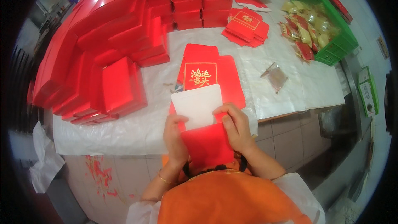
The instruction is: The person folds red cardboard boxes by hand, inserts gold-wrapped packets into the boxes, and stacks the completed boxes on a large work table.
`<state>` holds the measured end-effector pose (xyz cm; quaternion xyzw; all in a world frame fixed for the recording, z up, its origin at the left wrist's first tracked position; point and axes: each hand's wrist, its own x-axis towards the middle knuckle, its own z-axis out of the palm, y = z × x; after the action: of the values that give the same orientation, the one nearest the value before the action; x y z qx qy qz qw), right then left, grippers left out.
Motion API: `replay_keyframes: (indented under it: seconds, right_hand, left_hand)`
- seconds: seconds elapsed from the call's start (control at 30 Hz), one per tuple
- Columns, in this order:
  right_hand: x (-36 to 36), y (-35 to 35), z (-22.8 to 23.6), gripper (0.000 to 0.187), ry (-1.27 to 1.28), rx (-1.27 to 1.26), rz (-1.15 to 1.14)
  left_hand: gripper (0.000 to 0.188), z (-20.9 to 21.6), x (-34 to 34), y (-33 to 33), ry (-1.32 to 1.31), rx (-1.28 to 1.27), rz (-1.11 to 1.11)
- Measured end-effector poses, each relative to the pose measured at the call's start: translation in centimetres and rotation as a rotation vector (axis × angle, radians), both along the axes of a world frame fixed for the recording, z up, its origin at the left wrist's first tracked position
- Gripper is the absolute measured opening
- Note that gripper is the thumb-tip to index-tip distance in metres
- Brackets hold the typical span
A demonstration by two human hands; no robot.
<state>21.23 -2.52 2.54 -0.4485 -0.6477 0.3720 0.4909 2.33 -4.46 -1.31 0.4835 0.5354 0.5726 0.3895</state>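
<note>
Close to my body, a red cardboard box [207,145] is held between both hands, its white-lined flap [200,105] raised toward the table. My left hand [175,139] grips the box's left side, thumb near the flap's base. On the opposite side my right hand [237,129] has its fingers bent round the edge by the flap. Just beyond lie flat red box blanks [232,76] with gold lettering in a gold frame, partly covered by the raised flap. The inside of the held box cannot be seen.
Stacked red boxes [120,84] fill the table's left and back. More flat red blanks [248,27] lie at the back right. A small clear packet [277,79] rests before a green crate [338,43] of wrapped packets [306,27]. White sheeting [157,91] covers the table; red scraps [99,174] litter the floor.
</note>
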Motion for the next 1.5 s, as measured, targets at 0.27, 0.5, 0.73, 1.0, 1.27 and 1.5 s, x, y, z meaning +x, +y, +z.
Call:
replay_keyframes:
  seconds: [0.27, 0.5, 0.73, 1.0, 1.27, 1.5]
  right_hand:
    - [0.6, 0.5, -0.8, 0.015, 0.157, -0.22, 0.095]
    - [-0.5, 1.6, 0.9, 0.051, 0.806, -0.608, 0.125]
    - [0.5, 3.4, -2.0, 0.044, 0.67, -0.741, 0.086]
    - [1.5, 2.4, -3.0, 0.024, 0.335, -0.344, 0.187]
    - [4.4, 6.1, 1.2, 0.043, 0.111, -0.713, 0.45]
    - [4.1, 6.9, 1.7, 0.05, -0.086, -0.574, 0.419]
  left_hand:
    - [0.027, 0.5, -1.2, 0.1, 0.164, 0.071, -0.094]
    - [0.013, 2.4, 1.8, 0.0, -0.399, -0.152, 0.092]
    - [0.021, 3.3, 1.7, 0.7, -0.524, -0.204, -0.017]
    - [0.017, 1.5, 0.9, 0.0, -0.083, 0.05, -0.078]
    - [0.04, 3.3, 1.6, 0.0, -0.456, -0.171, -0.211]
    - [0.047, 5.1, 1.0, 0.4, -0.468, -0.227, -0.384]
